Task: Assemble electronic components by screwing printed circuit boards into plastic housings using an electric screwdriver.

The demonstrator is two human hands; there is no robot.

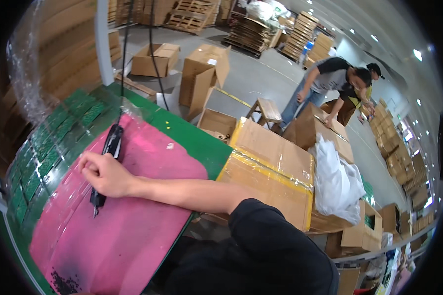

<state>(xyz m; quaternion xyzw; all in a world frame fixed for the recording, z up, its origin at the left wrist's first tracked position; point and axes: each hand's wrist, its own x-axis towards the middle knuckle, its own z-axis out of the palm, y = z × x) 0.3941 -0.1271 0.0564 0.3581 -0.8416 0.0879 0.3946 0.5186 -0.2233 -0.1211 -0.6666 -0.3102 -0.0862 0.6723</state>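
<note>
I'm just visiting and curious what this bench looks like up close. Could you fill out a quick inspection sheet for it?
Surface: green table covered by a pink mat.
Job's things: black electric screwdriver, tip down on the mat; rows of green circuit boards at the left edge.
Clutter: dark specks at the mat's near corner; clear plastic film over the boards.
Hands: right hand gripping the screwdriver; left hand not in view.
Cables: black cords hanging down to the tool.
Surroundings: taped cardboard boxes, white plastic bag, wooden stool, two people bent over a box, stacked pallets.
</note>
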